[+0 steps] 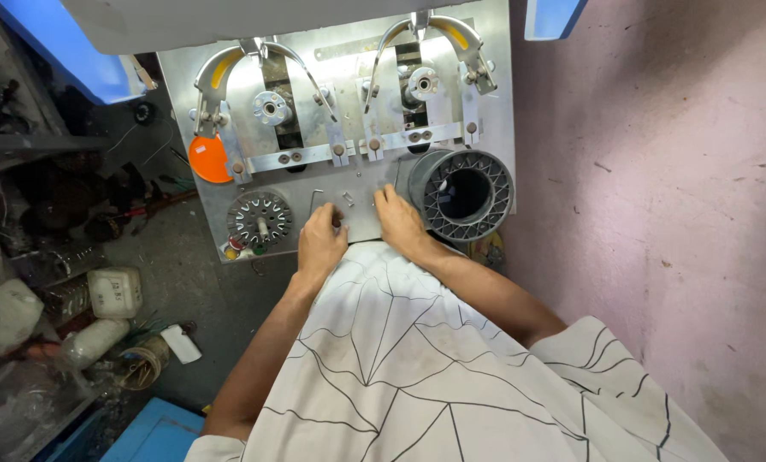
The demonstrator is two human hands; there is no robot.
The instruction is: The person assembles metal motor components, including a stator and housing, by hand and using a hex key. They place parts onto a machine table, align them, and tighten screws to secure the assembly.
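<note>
a flat silver metal plate (361,224) lies under both hands, with a small bent wire (314,199) upright near its middle and a tiny metal clip (348,198) just beside it.

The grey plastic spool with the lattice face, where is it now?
In the head view, the grey spool sits at the right side of the metal machine panel, just right of the right hand and below the right curved metal arm.
</note>
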